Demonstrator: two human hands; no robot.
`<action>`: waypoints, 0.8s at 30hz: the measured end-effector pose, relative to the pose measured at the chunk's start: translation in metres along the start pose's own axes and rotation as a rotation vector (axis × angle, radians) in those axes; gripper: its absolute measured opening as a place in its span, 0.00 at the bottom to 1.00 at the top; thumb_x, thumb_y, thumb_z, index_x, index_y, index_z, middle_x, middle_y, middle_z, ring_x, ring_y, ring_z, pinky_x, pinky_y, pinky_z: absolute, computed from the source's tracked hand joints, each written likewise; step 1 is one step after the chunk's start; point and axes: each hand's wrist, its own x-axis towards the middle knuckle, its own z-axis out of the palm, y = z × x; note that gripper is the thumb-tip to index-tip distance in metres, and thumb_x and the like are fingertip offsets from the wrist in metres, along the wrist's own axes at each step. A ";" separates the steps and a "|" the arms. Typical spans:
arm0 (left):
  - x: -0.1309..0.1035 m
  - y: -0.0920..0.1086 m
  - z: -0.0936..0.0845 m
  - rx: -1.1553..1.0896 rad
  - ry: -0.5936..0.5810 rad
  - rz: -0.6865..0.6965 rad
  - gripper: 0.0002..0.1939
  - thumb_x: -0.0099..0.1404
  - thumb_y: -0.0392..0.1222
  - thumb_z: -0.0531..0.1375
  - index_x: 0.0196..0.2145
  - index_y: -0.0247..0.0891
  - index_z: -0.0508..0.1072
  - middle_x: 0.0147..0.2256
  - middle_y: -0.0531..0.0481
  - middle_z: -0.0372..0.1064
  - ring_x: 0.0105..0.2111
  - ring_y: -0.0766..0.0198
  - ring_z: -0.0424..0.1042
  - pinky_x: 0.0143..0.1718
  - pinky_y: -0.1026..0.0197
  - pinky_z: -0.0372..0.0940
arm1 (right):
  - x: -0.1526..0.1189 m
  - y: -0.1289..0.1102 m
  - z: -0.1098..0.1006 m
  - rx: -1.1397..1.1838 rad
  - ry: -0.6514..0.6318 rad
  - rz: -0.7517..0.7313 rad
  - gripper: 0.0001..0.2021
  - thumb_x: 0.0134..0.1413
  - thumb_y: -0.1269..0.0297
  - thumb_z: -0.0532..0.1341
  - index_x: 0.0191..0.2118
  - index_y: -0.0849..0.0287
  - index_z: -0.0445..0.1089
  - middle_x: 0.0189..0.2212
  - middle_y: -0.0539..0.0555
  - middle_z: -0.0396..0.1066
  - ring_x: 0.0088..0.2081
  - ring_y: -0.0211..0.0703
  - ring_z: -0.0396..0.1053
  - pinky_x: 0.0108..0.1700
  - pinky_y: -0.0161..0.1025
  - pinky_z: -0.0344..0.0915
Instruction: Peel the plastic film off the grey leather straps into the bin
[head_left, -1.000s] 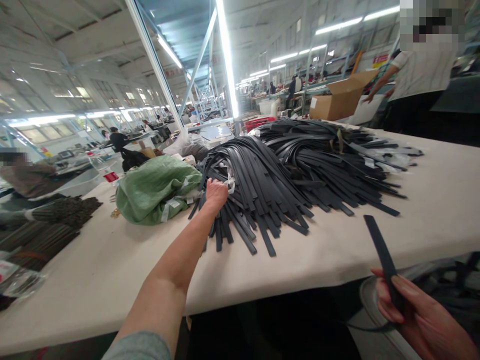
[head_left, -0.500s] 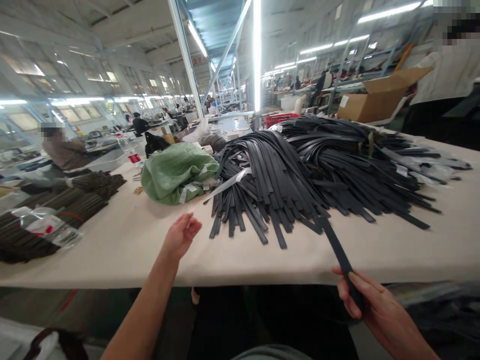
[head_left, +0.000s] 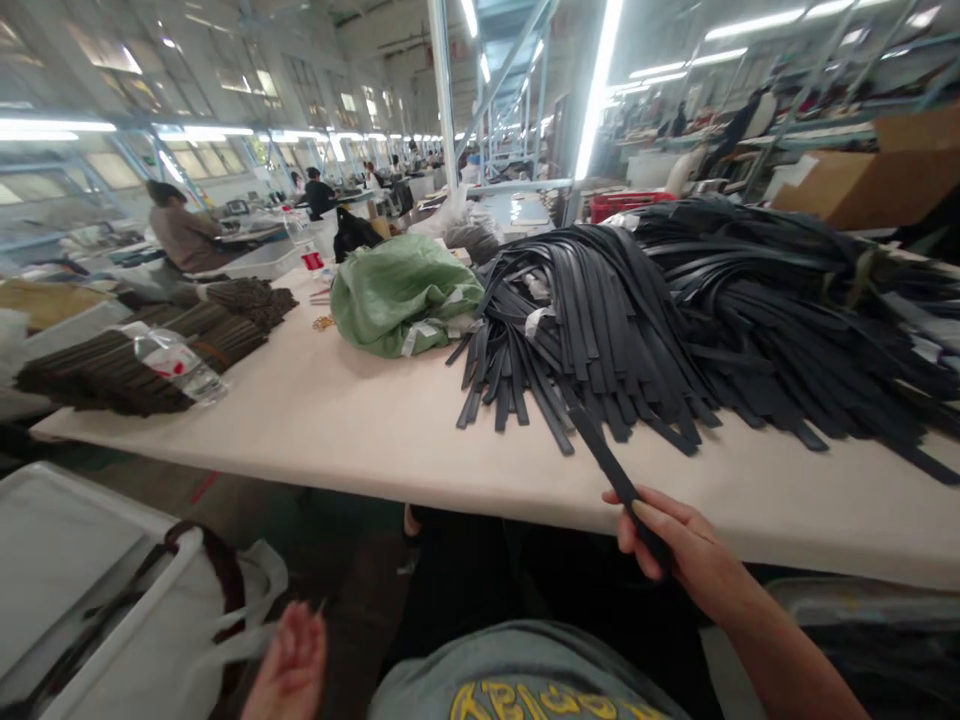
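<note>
My right hand is closed around the lower end of a dark flat strap, just in front of the table edge. The strap slants up and left to a large heap of similar dark straps on the pale table. Low in the view, my left hand is off the table, right of a white bin. Its fingers are curled together and blurred, with a thin, unclear bit showing at the fingertips.
Left of the strap heap lies a green cloth bag. A plastic bottle rests on bundled brown strips at the far left. Behind the table on the right is a cardboard box. A seated person is in the left background.
My left hand has dropped from above the table to beside the bin. My right hand still holds the strap, now farther left in view. The view has turned downward and left.
</note>
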 end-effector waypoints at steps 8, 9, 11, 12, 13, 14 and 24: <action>-0.012 -0.090 0.115 -0.081 -0.147 -0.132 0.09 0.71 0.34 0.55 0.35 0.35 0.75 0.31 0.50 0.79 0.32 0.64 0.79 0.40 0.59 0.74 | 0.006 -0.013 0.059 -0.379 -0.345 0.020 0.19 0.64 0.49 0.53 0.45 0.60 0.69 0.24 0.49 0.71 0.16 0.32 0.61 0.18 0.32 0.54; -0.015 -0.088 0.130 -0.109 -0.165 -0.121 0.09 0.71 0.35 0.56 0.34 0.35 0.75 0.30 0.50 0.78 0.31 0.66 0.79 0.41 0.59 0.73 | 0.006 -0.013 0.066 -0.413 -0.367 0.021 0.19 0.64 0.49 0.52 0.44 0.60 0.70 0.24 0.49 0.71 0.15 0.32 0.61 0.18 0.31 0.54; -0.023 -0.084 0.150 -0.157 -0.192 -0.102 0.10 0.71 0.35 0.56 0.32 0.35 0.74 0.29 0.52 0.77 0.31 0.67 0.78 0.43 0.60 0.72 | 0.004 -0.012 0.079 -0.475 -0.413 0.004 0.18 0.66 0.51 0.50 0.43 0.59 0.70 0.24 0.49 0.71 0.15 0.31 0.61 0.18 0.31 0.55; -0.027 -0.083 0.157 -0.171 -0.207 -0.096 0.10 0.71 0.35 0.56 0.31 0.35 0.74 0.29 0.52 0.77 0.31 0.68 0.78 0.44 0.60 0.71 | 0.003 -0.011 0.085 -0.506 -0.433 -0.014 0.17 0.66 0.53 0.50 0.43 0.59 0.70 0.24 0.49 0.72 0.15 0.32 0.61 0.19 0.31 0.56; -0.030 -0.083 0.162 -0.177 -0.223 -0.095 0.10 0.71 0.35 0.56 0.31 0.35 0.74 0.29 0.53 0.77 0.31 0.68 0.77 0.44 0.60 0.71 | 0.002 -0.011 0.090 -0.541 -0.449 -0.032 0.17 0.66 0.54 0.49 0.42 0.59 0.70 0.24 0.48 0.72 0.15 0.32 0.61 0.19 0.31 0.57; -0.034 -0.083 0.165 -0.176 -0.237 -0.095 0.10 0.71 0.35 0.56 0.32 0.35 0.74 0.30 0.53 0.77 0.32 0.68 0.78 0.45 0.60 0.71 | 0.002 -0.011 0.095 -0.582 -0.457 -0.054 0.16 0.66 0.56 0.49 0.41 0.58 0.70 0.24 0.48 0.72 0.16 0.32 0.62 0.20 0.32 0.58; -0.037 -0.081 0.162 -0.214 -0.274 -0.093 0.13 0.73 0.37 0.53 0.34 0.34 0.75 0.31 0.52 0.78 0.33 0.67 0.78 0.42 0.62 0.71 | 0.011 -0.003 0.126 -0.864 -0.517 -0.241 0.14 0.66 0.62 0.51 0.32 0.56 0.70 0.23 0.49 0.73 0.26 0.39 0.68 0.30 0.35 0.59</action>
